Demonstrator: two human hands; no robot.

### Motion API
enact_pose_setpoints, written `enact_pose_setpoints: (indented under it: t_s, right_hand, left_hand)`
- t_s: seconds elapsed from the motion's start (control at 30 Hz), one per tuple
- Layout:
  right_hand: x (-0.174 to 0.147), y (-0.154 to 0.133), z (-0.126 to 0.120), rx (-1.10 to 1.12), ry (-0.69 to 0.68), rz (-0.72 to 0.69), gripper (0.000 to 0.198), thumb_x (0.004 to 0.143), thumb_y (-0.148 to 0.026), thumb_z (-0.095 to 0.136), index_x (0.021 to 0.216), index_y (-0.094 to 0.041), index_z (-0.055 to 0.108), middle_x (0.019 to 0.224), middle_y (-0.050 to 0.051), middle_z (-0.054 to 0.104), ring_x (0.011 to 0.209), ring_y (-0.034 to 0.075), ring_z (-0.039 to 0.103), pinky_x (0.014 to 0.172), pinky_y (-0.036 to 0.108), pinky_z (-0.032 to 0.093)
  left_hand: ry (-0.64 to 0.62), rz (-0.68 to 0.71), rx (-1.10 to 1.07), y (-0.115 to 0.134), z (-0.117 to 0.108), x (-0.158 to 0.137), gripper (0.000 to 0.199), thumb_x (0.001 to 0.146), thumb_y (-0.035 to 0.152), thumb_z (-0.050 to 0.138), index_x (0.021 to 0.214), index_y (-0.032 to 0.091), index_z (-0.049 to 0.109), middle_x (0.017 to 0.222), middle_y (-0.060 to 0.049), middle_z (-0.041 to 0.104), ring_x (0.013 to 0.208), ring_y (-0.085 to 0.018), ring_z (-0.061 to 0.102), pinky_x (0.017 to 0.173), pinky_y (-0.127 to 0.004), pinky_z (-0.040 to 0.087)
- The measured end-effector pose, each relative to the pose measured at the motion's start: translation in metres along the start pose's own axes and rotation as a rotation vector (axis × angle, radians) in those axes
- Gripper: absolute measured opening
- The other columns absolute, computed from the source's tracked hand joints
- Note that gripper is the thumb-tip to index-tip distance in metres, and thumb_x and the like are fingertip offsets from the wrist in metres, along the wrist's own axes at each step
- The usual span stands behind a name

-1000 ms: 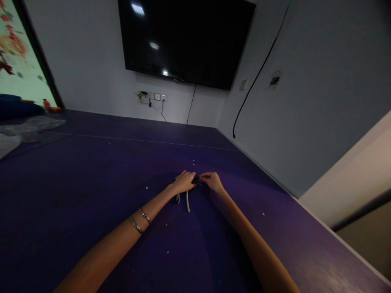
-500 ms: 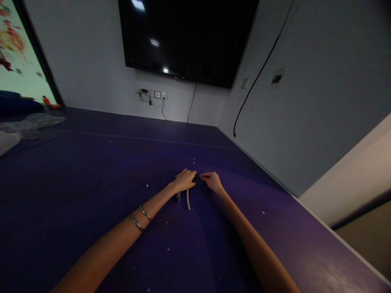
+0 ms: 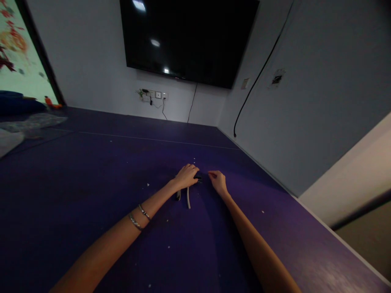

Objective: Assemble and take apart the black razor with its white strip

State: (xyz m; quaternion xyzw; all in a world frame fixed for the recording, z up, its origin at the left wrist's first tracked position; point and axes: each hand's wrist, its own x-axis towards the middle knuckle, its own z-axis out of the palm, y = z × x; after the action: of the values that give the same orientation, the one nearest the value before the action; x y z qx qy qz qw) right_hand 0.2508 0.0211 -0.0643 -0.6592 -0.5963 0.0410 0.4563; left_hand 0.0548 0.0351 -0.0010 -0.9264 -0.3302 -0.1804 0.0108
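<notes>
The right hand (image 3: 218,182) has moved away from the black piece (image 3: 199,178), which the left hand (image 3: 186,176) partly covers; both hands' fingers grasping, I cannot tell. Plastic (image 3: 39,121) lies far left.

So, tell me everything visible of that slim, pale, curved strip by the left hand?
The slim, pale, curved strip looks smooth; its material is unclear. It bows slightly, its near end pointing toward the picture's bottom over the flat purple surface. Its far end vanishes beneath the bare left hand, hiding any contact. A dark, pale-edged piece is left of it, apart where visible.
</notes>
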Motion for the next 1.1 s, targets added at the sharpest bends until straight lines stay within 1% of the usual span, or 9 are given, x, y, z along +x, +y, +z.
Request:
enact_pose_setpoints:
  t_s: [0.07,0.17,0.27,0.37,0.47,0.57,0.63,0.8,1.1]
  right_hand:
    - [0.000,0.004,0.000,-0.024,0.007,0.028,0.025,0.074,-0.018,0.050,0.087,-0.013,0.070,0.082,0.008,0.068,0.070,0.016,0.060,0.070,0.027,0.047]
    - [0.000,0.005,0.001,-0.035,-0.010,0.037,0.026,0.074,-0.019,0.049,0.088,-0.012,0.070,0.081,0.009,0.068,0.069,0.016,0.060,0.069,0.026,0.046]
    - [0.001,0.004,0.001,-0.027,-0.014,0.037,0.026,0.074,-0.019,0.049,0.088,-0.013,0.070,0.082,0.008,0.069,0.070,0.016,0.061,0.070,0.025,0.047]
    - [0.001,0.004,0.001,-0.022,-0.009,0.043,0.025,0.074,-0.020,0.050,0.087,-0.014,0.070,0.081,0.008,0.069,0.071,0.016,0.062,0.070,0.025,0.047]
    - [0.001,0.003,0.002,-0.012,-0.007,0.045,0.025,0.075,-0.021,0.049,0.087,-0.013,0.070,0.082,0.009,0.070,0.073,0.017,0.063,0.070,0.025,0.047]
    - [0.001,0.003,0.003,-0.011,-0.010,0.041,0.025,0.074,-0.021,0.050,0.085,-0.012,0.070,0.083,0.011,0.070,0.074,0.018,0.064,0.071,0.026,0.047]
    - [0.001,0.002,0.003,-0.011,-0.015,0.037,0.024,0.074,-0.021,0.050,0.084,-0.012,0.071,0.083,0.011,0.070,0.074,0.019,0.064,0.071,0.027,0.047]
    - [0.000,0.003,0.002,0.003,-0.035,0.018,0.023,0.073,-0.021,0.051,0.082,-0.014,0.071,0.082,0.009,0.070,0.073,0.018,0.065,0.071,0.026,0.048]
    - [0.000,0.001,0.000,0.047,-0.017,0.010,0.024,0.072,-0.025,0.050,0.082,-0.016,0.070,0.081,0.007,0.071,0.073,0.017,0.064,0.071,0.026,0.048]
  left_hand:
    - [0.038,-0.036,0.026,0.006,-0.017,0.000,0.027,0.077,0.026,0.053,0.101,0.015,0.059,0.105,-0.010,0.058,0.103,-0.022,0.051,0.089,-0.034,0.040]
    - [0.067,-0.091,0.047,0.017,-0.048,-0.002,0.020,0.079,0.027,0.049,0.089,0.015,0.061,0.097,-0.009,0.060,0.094,-0.022,0.055,0.077,-0.032,0.045]
    - [0.053,-0.178,0.026,0.028,-0.075,-0.006,0.024,0.082,0.032,0.044,0.086,0.017,0.062,0.091,-0.008,0.063,0.084,-0.021,0.059,0.071,-0.032,0.046]
    - [-0.023,-0.282,0.052,0.031,-0.086,-0.016,0.030,0.082,0.036,0.042,0.084,0.016,0.065,0.085,-0.009,0.065,0.081,-0.023,0.061,0.070,-0.035,0.047]
    - [-0.160,-0.348,0.105,0.026,-0.079,-0.031,0.031,0.080,0.036,0.045,0.086,0.015,0.066,0.085,-0.012,0.066,0.082,-0.026,0.062,0.070,-0.037,0.047]
    - [-0.310,-0.380,0.121,0.017,-0.062,-0.050,0.032,0.077,0.037,0.048,0.091,0.015,0.067,0.091,-0.015,0.066,0.085,-0.028,0.063,0.070,-0.039,0.048]
    - [-0.363,-0.416,0.116,0.014,-0.051,-0.061,0.034,0.078,0.040,0.048,0.091,0.015,0.067,0.092,-0.015,0.066,0.086,-0.028,0.063,0.072,-0.039,0.048]
    - [-0.376,-0.450,0.088,0.015,-0.034,-0.075,0.037,0.081,0.045,0.043,0.095,0.018,0.064,0.093,-0.013,0.067,0.090,-0.026,0.062,0.077,-0.038,0.047]
    - [-0.362,-0.476,0.062,0.018,-0.025,-0.077,0.032,0.083,0.036,0.040,0.095,0.017,0.062,0.100,-0.013,0.066,0.094,-0.026,0.062,0.076,-0.037,0.048]
